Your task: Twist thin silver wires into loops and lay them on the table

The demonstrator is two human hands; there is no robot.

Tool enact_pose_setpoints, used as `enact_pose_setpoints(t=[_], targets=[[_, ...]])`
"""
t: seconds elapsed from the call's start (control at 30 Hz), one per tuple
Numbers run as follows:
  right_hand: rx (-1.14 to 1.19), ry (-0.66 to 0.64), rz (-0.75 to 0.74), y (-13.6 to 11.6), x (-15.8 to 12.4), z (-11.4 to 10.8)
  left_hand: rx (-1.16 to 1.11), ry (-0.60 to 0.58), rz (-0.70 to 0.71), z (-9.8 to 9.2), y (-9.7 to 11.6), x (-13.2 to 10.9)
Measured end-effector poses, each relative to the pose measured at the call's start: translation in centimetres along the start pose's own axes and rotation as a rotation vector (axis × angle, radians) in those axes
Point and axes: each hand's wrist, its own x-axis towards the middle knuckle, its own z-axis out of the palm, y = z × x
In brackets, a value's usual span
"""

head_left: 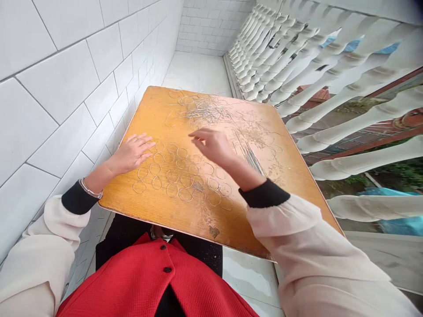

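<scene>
Wire rings [187, 181], many set in touching pairs like figure eights, lie spread out across the near half of the table [142, 112], and my feed gives me a clear look at them from afar. I have the left hand [134, 152] open, palm down with its fingers apart, at the table's left side by the outermost rings; whether it touches the wood I cannot tell. I have the right hand [211, 144] raised above the table's middle, fingers bent in toward the thumb; I cannot tell whether a wire is pinched there. Toward the table's far edge I see a tangled heap of thin wires [206, 110]. Right of the table's middle lies a bundle of straight wires [253, 158], and nearer the table's right edge are some curved pieces [273, 143]. Close to the table's near edge I make out a dark heart-shaped mark [214, 231]. White tiled wall [92, 57] runs along the table's left side, and white balusters [330, 114] line its right.
</scene>
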Motion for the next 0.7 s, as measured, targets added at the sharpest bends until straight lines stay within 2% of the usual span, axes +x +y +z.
enact_pose_setpoints(t=[0.1,0.2,0.3,0.4,0.53,0.6,0.7], targets=[[-0.147,0.03,0.158,2.4,4.1,-0.3,-0.046,0.089,-0.055,-0.1,0.1,-0.5],[-0.215,-0.07,0.089,2.4,8.1,0.9,-0.083,0.109,-0.06,0.3,0.5,-0.9],[-0.345,-0.213,0.04,0.7,10.7,2.8,-0.112,0.083,-0.057,0.7,0.9,-1.2],[-0.476,-0.32,0.024,-0.9,11.5,4.4,-0.135,0.082,-0.057,0.9,0.9,-1.5],[-0.495,-0.326,0.009,-1.4,10.8,4.8,-0.143,0.077,-0.045,1.1,0.9,-1.7],[-0.478,-0.289,0.002,-0.8,10.5,4.3,-0.146,0.083,-0.041,1.2,0.9,-1.7],[-0.435,-0.112,0.061,1.0,11.0,3.2,-0.151,0.107,-0.036,1.5,1.0,-1.6]])
